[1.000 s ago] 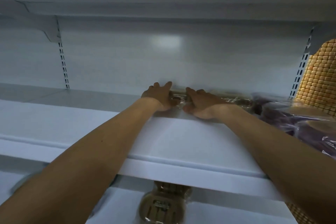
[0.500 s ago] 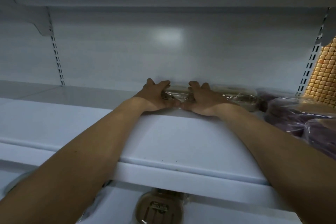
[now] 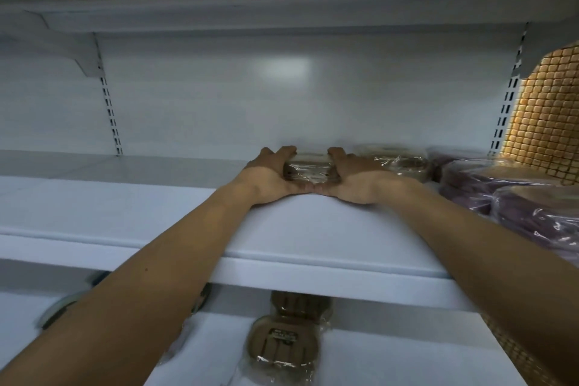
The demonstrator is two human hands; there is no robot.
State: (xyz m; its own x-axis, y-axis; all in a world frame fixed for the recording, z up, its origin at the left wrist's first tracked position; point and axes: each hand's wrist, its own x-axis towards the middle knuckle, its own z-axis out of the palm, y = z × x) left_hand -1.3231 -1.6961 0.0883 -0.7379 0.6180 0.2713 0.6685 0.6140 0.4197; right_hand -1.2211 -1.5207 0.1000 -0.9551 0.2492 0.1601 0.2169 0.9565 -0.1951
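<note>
Stocking looks nearly done for this item: clear-wrapped pack [image 3: 308, 171] sits flat at rear of white shelf [image 3: 156, 207], near the back wall, just left of a similar pack [image 3: 398, 163]. Left hand [image 3: 269, 180] & right hand [image 3: 355, 180] clamp its ends, fingers curled round it, thumbs touching in front. Left to do, prob.: release, pull arms out.

Shop: slotted display shelves [image 3: 282, 222] of wrapped goods [image 3: 532, 207]
</note>
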